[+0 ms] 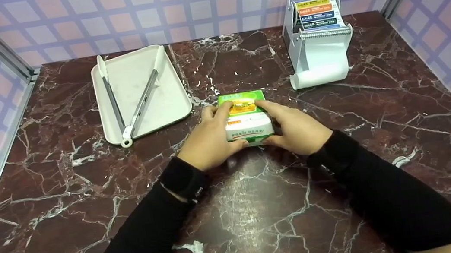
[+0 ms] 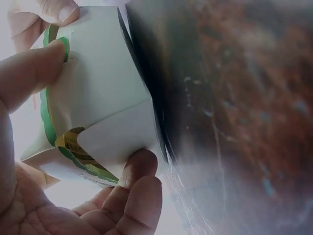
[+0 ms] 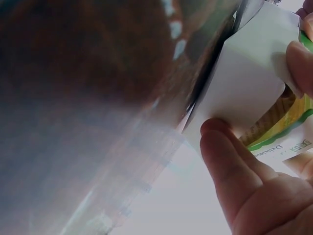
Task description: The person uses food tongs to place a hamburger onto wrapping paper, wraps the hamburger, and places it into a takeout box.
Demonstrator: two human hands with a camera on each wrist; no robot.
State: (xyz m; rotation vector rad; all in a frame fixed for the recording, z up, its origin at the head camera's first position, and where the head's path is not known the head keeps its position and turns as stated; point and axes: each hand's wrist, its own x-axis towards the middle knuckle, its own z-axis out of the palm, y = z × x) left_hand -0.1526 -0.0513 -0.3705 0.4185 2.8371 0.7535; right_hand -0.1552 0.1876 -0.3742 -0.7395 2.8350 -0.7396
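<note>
A green and white cardboard burger box [image 1: 247, 120] with a burger picture on its lid sits on the table, its lid down. My left hand [image 1: 210, 139] grips its left side, fingers along the side and top, thumb at the front edge. On the opposite side my right hand [image 1: 302, 129] holds it the same way, thumb near the front right corner. In the left wrist view, the thumb lies at a small green tab on the white front wall of the burger box [image 2: 98, 73]. The right wrist view shows fingertips pressed on the white side of the burger box [image 3: 249, 73].
Back left, a pale tray [image 1: 177, 106] carries spread metal tongs [image 1: 144, 99] with white tips. A label dispenser [image 1: 296, 54] holding small coloured boxes and a hanging white roll stands back right. White crumbs dot the dark marbled table [image 1: 237, 212] behind the box.
</note>
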